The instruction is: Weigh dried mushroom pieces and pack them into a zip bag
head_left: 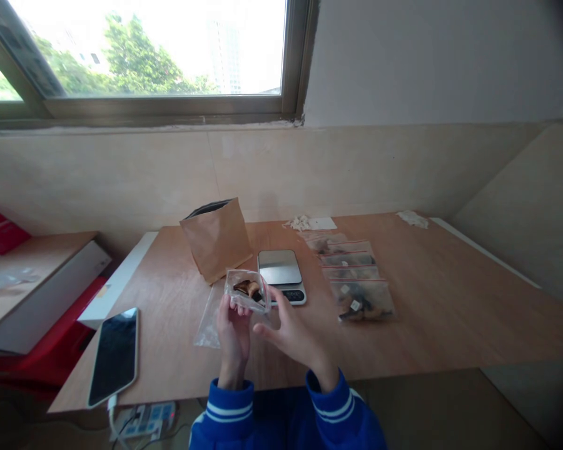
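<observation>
Well, watching remotely, I judge that the step calls for a light but sure hold: the clear bag (pixel 238 275) looks thin & slippery, so the L hand (pixel 235 337) should carry its weight from below, w/o squeezing the brown pieces (pixel 249 289), which may be brittle. The R hand (pixel 294 330) should steady only the side w/ the red strip (pixel 265 294), a bit raised, b/c if the mouth is open (I can't tell), pieces could slide out. Re position: the clear bag is held above the table (pixel 426 300), on the far side of the L hand, whose fingers grasp its near part. The R hand is spread, thumb away from the other fingers, fingertips at the bag's right edge; whether they pinch the plastic, I can't tell. The scale (pixel 279 267) is just far-right of it, the paper bag (pixel 219 242) far-left; the filled bags (pixel 361 303) lie well apart, to the right.
</observation>
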### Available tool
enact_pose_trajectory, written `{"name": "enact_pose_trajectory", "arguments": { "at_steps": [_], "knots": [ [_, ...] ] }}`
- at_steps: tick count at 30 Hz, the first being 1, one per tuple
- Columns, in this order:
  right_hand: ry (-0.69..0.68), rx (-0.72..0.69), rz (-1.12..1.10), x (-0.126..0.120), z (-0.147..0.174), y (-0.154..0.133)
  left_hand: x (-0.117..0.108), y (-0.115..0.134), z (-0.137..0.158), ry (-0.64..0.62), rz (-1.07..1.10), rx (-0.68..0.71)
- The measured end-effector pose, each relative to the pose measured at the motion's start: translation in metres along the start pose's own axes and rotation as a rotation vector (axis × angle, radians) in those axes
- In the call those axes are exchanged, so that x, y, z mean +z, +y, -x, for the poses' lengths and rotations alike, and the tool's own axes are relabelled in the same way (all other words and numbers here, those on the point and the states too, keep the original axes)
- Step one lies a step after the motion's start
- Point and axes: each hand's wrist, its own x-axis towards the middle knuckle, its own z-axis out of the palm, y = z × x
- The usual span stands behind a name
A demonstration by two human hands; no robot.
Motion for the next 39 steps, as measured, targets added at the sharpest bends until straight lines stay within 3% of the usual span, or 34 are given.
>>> {"name": "enact_pose_trajectory", "arguments": {
  "at_steps": [3,6,8,10,12,18,24,29,34,36,39],
  "knots": [
    [0.109,0.059,-0.081,0.013,0.007,0.006,0.001,-0.005,0.004,-0.13,-0.112,-0.024],
    [0.213,0.092,-0.149,0.009,0.005,0.008,-0.004,-0.005,0.003,-0.268,-0.285,-0.008],
    [0.315,0.113,-0.212,0.002,0.004,0.011,-0.01,-0.004,-0.001,-0.22,-0.397,0.141],
    [0.405,0.151,-0.295,-0.005,0.006,0.014,-0.017,-0.004,-0.006,-0.078,-0.516,0.34],
    [0.44,0.195,-0.376,-0.01,0.01,0.016,-0.024,-0.004,-0.011,-0.002,-0.614,0.402],
    [0.441,0.269,-0.458,-0.013,0.018,0.02,-0.031,-0.011,-0.017,-0.281,-0.679,0.04],
    [0.36,0.22,-0.391,-0.023,0.019,0.03,-0.018,-0.018,-0.014,-0.261,-0.738,0.024],
    [0.225,0.202,-0.212,-0.055,0.018,0.039,-0.024,-0.011,-0.024,-0.407,-0.848,-0.03],
    [0.107,0.143,-0.102,-0.079,0.006,0.047,-0.02,-0.006,-0.027,-0.522,-0.861,0.017],
    [0.129,0.141,-0.103,-0.076,0.003,0.053,-0.02,-0.009,-0.025,-0.496,-0.854,0.052],
    [0.318,0.171,-0.109,-0.058,0.006,0.065,-0.024,-0.018,-0.022,-0.414,-0.813,0.11]
  ]
}}
